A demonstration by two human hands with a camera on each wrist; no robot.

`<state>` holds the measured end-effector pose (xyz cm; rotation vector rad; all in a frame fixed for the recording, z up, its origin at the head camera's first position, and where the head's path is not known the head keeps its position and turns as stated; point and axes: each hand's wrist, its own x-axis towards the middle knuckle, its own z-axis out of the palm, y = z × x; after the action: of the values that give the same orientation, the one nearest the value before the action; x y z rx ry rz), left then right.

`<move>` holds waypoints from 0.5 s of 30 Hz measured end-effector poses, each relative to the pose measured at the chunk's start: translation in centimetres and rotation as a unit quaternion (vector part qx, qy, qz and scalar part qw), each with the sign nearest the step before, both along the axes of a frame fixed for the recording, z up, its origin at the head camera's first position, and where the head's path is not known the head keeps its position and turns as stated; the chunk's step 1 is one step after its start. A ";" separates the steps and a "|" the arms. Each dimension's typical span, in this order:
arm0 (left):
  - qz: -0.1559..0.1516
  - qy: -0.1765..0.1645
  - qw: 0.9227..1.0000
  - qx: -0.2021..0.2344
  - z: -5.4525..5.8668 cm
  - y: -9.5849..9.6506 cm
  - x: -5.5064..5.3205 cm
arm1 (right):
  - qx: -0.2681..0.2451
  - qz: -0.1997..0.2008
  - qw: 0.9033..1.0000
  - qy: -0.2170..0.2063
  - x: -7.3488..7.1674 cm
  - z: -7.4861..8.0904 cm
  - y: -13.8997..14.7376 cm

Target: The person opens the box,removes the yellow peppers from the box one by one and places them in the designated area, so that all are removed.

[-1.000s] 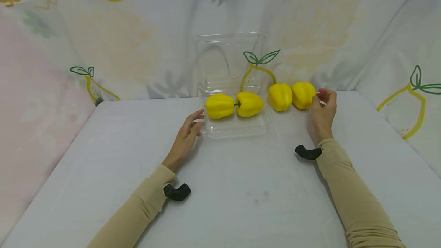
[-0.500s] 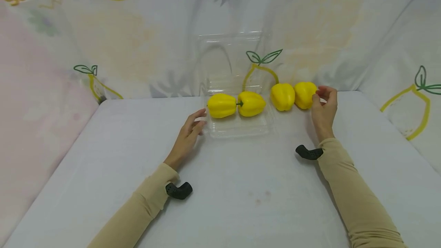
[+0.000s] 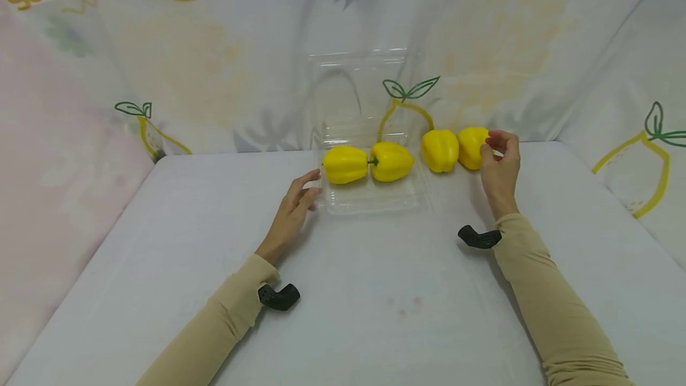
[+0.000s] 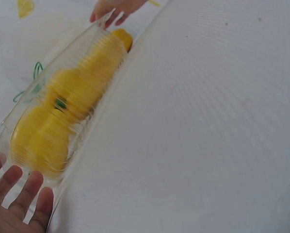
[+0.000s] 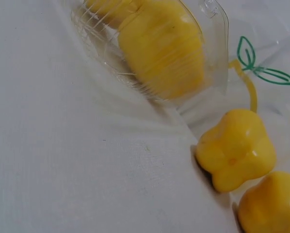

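A clear plastic clamshell box (image 3: pixel 370 201) stands at the back of the table with its lid (image 3: pixel 364 91) raised. Inside lie two yellow bell peppers, the left one (image 3: pixel 345 165) and the right one (image 3: pixel 392 161), stem ends facing. My left hand (image 3: pixel 289 213) is at the box's left side; the left wrist view shows its fingers (image 4: pixel 26 196) spread against that end. Outside, to the right, are a third bell pepper (image 3: pixel 440 151) and a fourth (image 3: pixel 471 146). My right hand (image 3: pixel 502 165) reaches round the fourth's right side, thumb in front; the right wrist view does not show this hand.
A white cloth covers the table (image 3: pixel 364 314). Close behind the box and peppers hangs a printed curtain (image 3: pixel 214 64). A dark curved piece sits at each wrist, one on the left sleeve (image 3: pixel 278 297) and one on the right (image 3: pixel 479 237).
My right hand has shifted slightly left, its thumb and fingers now further over the outermost bell pepper. My left hand stays by the box. The head view has turned a little.
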<state>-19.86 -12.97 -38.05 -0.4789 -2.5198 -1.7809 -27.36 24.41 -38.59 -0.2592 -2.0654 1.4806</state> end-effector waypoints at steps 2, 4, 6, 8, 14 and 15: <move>0.000 0.000 1.000 0.000 0.0 0.0 0.0 | 0.000 0.004 1.000 0.000 0.0 0.1 -0.1; -0.001 0.001 1.000 0.001 0.1 0.1 0.1 | 0.002 0.008 1.000 0.000 0.1 0.2 -0.2; -0.002 0.000 1.000 0.000 0.2 0.1 0.1 | 0.004 0.013 1.000 0.002 0.1 0.3 -0.3; -0.003 -0.002 1.000 -0.002 0.2 0.1 0.2 | 0.007 0.017 1.000 0.004 0.1 0.4 -0.4; -0.006 -0.004 1.000 0.002 -0.3 0.0 -0.1 | 0.014 0.038 0.999 0.012 0.2 0.7 -0.8; -0.006 -0.005 1.000 0.006 -0.6 -0.1 -0.4 | 0.016 0.042 0.999 0.012 0.2 0.7 -0.9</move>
<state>-20.25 -13.04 -38.65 -0.4858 -2.5180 -1.8055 -27.11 23.51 -37.90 -0.1437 -2.1023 1.4900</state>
